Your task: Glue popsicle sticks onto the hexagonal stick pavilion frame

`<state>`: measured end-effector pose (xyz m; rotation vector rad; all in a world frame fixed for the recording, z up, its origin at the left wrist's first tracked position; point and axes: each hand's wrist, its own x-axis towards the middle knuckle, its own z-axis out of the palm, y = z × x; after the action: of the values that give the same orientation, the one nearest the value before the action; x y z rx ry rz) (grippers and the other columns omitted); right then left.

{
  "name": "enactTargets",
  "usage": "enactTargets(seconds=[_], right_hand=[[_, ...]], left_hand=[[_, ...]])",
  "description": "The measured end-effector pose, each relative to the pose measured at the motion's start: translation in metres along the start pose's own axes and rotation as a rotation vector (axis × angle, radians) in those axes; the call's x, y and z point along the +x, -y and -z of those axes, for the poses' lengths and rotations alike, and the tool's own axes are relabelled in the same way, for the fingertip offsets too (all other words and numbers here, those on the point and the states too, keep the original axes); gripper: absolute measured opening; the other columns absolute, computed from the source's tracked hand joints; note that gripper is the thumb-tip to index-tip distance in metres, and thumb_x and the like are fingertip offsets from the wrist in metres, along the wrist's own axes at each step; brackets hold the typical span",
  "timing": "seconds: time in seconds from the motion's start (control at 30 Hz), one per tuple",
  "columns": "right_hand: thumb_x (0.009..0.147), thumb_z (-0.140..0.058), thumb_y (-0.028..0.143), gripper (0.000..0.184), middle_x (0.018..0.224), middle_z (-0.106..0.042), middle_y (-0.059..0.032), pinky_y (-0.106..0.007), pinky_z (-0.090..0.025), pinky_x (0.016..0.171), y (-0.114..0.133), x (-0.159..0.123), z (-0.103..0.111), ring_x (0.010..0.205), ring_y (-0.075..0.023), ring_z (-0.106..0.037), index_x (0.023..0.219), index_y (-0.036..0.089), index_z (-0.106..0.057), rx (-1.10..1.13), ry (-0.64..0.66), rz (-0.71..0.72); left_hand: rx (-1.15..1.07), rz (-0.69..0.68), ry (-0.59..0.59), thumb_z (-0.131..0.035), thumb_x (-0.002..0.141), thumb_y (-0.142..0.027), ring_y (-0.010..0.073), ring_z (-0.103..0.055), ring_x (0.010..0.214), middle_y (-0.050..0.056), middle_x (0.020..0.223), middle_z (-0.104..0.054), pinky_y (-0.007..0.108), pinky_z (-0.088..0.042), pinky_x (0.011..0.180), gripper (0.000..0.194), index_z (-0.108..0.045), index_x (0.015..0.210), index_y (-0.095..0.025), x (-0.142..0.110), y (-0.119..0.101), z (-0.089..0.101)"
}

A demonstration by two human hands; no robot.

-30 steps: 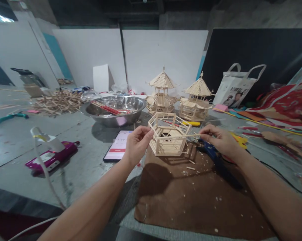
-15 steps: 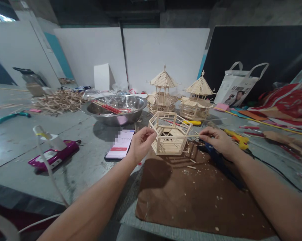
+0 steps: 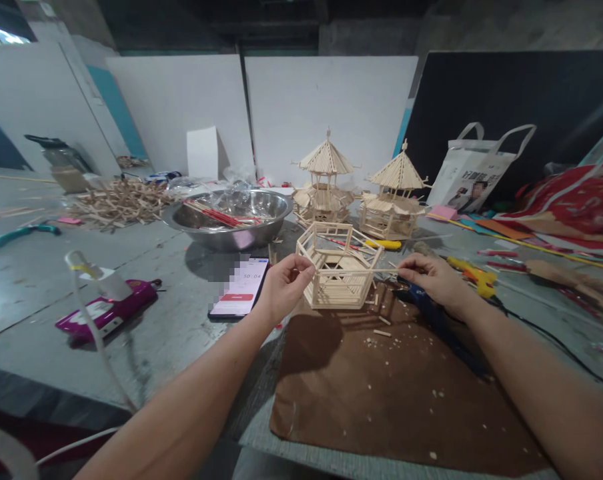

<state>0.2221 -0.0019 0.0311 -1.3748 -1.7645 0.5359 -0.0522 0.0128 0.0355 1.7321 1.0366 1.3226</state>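
A six-sided frame (image 3: 342, 303) of thin wooden sticks stands on the far edge of a brown mat (image 3: 351, 393). Across its near top side runs a thin wooden stick (image 3: 349, 272), reaching past the frame on the right. My left hand (image 3: 286, 283) pinches the stick's left end at the frame's left corner. The right end is pinched between the thumb and fingers of my right hand (image 3: 429, 280), to the right of the frame. Below that hand lies a dark blue tool (image 3: 439, 327), partly hidden by it. Short stick offcuts (image 3: 382, 333) and crumbs lie scattered on the mat.
Two stick pavilions (image 3: 326, 180) stand behind the frame. Left of them is a metal basin (image 3: 221, 233) with red sticks. A phone (image 3: 236, 290) lies beside my left hand, and a purple power strip (image 3: 116, 310) farther left. A yellow glue gun (image 3: 474, 277) is at right.
Both hands keep their pinch on the stick, almost still. My left hand has shifted very slightly to the right. The frame has not moved.
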Motion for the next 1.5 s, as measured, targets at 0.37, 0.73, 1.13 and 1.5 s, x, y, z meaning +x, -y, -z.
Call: enactTargets(seconds=[0.37, 0.73, 1.13, 1.5], right_hand=[[0.067, -0.055, 0.051, 0.034, 0.070, -0.058, -0.0045, -0.028, -0.042, 0.060, -0.0006, 0.0013, -0.0018, 0.063, -0.0156, -0.053, 0.071, 0.017, -0.059, -0.001, 0.002, 0.009], [0.071, -0.052, 0.047, 0.032, 0.071, -0.058, -0.0039, -0.027, -0.040, 0.061, -0.0051, 0.0016, -0.0014, 0.065, -0.0153, -0.052, 0.073, 0.017, -0.060, -0.045, 0.020, 0.045], [0.071, -0.052, 0.046, 0.031, 0.069, -0.056, -0.0036, -0.027, -0.040, 0.059, -0.0020, 0.0017, -0.0018, 0.062, -0.0145, -0.050, 0.073, 0.016, -0.059, -0.033, 0.037, 0.008], [0.069, -0.054, 0.043, 0.027, 0.067, -0.056, -0.0022, -0.026, -0.040, 0.059, 0.0024, 0.0020, -0.0024, 0.062, -0.0136, -0.050, 0.071, 0.016, -0.058, 0.033, 0.031, -0.005]], left_hand=[[0.036, -0.039, 0.009, -0.052, 0.069, -0.026, 0.0049, -0.039, 0.040, -0.007, 0.047, -0.044, 0.017, -0.031, 0.041, 0.011, -0.052, 0.067, -0.015, 0.0011, 0.0013, 0.0002], [0.055, -0.042, -0.003, -0.053, 0.070, -0.027, 0.0050, -0.042, 0.041, -0.006, 0.048, -0.046, 0.017, -0.033, 0.042, 0.012, -0.054, 0.068, -0.015, 0.0009, 0.0014, -0.0009], [0.067, -0.019, 0.008, -0.052, 0.069, -0.028, 0.0050, -0.040, 0.040, -0.006, 0.046, -0.044, 0.017, -0.031, 0.041, 0.013, -0.053, 0.068, -0.015, 0.0017, -0.0002, 0.0000], [0.044, -0.010, 0.008, -0.054, 0.067, -0.027, 0.0046, -0.039, 0.040, -0.007, 0.046, -0.043, 0.017, -0.030, 0.040, 0.011, -0.053, 0.066, -0.016, 0.0023, -0.0006, -0.0001]])
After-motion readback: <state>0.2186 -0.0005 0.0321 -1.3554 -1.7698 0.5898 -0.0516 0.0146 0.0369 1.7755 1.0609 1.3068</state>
